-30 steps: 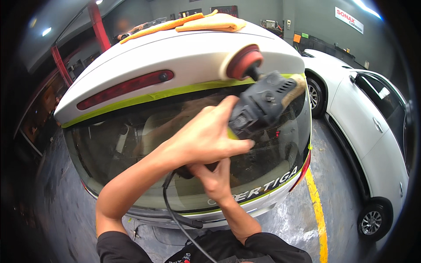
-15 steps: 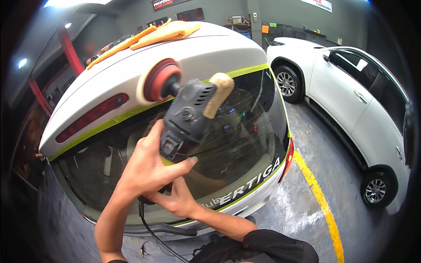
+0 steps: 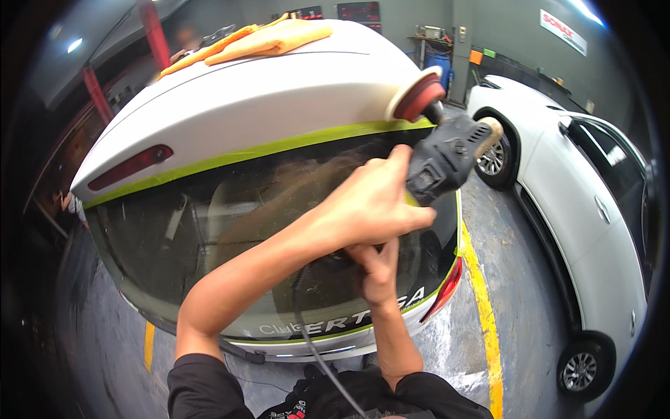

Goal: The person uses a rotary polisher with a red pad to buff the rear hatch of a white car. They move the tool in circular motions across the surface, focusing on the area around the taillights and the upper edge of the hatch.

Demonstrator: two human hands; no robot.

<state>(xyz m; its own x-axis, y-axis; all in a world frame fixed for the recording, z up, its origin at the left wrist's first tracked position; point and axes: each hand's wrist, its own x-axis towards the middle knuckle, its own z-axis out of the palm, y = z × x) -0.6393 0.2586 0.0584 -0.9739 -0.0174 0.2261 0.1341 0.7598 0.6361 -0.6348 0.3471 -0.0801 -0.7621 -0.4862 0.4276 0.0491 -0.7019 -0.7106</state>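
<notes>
Black polisher (image 3: 443, 159), gripped by both hands (image 3: 377, 195), slants from lower left to upper right; its round pad (image 3: 422, 98) faces up-left toward the nearer white car (image 3: 279, 105).

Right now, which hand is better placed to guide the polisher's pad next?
Left, I'd judge: the left hand grips the polisher closer to its red-backed pad. The right hand sits farther back, at the tool's rear end.
</notes>
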